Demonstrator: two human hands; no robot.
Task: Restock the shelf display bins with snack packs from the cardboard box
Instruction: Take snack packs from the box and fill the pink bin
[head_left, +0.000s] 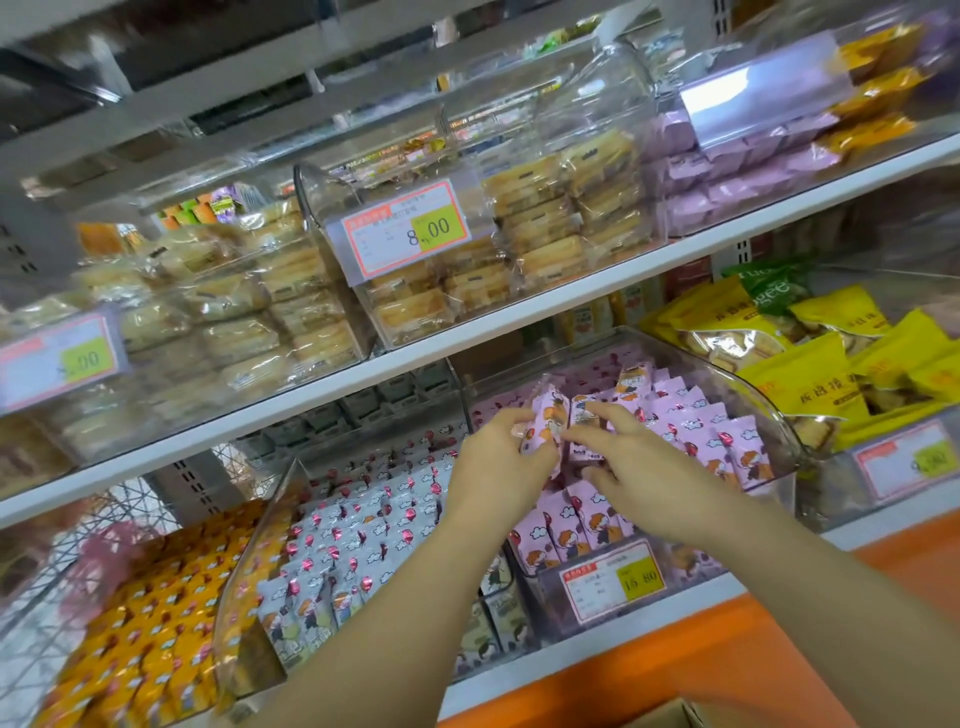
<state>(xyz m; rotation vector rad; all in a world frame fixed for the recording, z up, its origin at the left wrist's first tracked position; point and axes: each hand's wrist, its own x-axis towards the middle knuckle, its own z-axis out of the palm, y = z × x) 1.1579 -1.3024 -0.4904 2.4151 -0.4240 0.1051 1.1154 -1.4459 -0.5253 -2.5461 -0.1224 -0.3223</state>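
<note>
Both hands reach into a clear plastic display bin (779, 441) on the lower shelf, filled with rows of pink snack packs (696, 426). My left hand (498, 457) grips a bunch of pink packs (545, 421) held above the bin's left side. My right hand (628, 467) pinches another pink pack (584, 410) right beside them, its fingers spread over the packs underneath. A corner of the cardboard box (670, 714) shows at the bottom edge.
To the left stand a bin of white packs (363, 525) and one of orange packs (156, 613). Yellow bags (810, 364) fill the bin at right. The upper shelf (467, 332) carries bins of wrapped cakes with price tags. An orange ledge (727, 649) runs along the shelf front.
</note>
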